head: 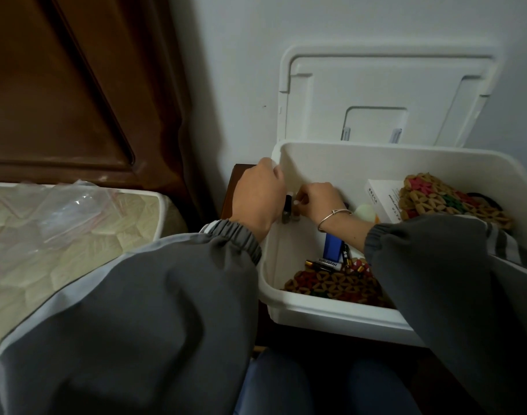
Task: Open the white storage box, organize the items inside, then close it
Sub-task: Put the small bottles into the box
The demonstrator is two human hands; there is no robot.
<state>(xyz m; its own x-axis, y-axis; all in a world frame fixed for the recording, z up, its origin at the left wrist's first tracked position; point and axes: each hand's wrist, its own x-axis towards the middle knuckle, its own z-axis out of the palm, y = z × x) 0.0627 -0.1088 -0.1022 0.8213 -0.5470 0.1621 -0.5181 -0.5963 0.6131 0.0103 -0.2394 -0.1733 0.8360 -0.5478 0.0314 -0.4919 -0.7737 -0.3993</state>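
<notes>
White plastic storage box [316,310], lid [376,85] raised, centre right: in its upper-left corner the left hand [257,199] grips what looks like a small dark bottle [287,208], the right hand [320,200] with fingers [304,199] pinching its top; best stood upright in that corner.

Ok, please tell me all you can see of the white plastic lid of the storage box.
The white plastic lid is open, standing nearly upright behind the white storage box, in front of the pale wall. Its inner side faces the camera, with rounded corners, a raised rim and moulded rectangular recesses. Its lower edge is hidden behind the box.
</notes>
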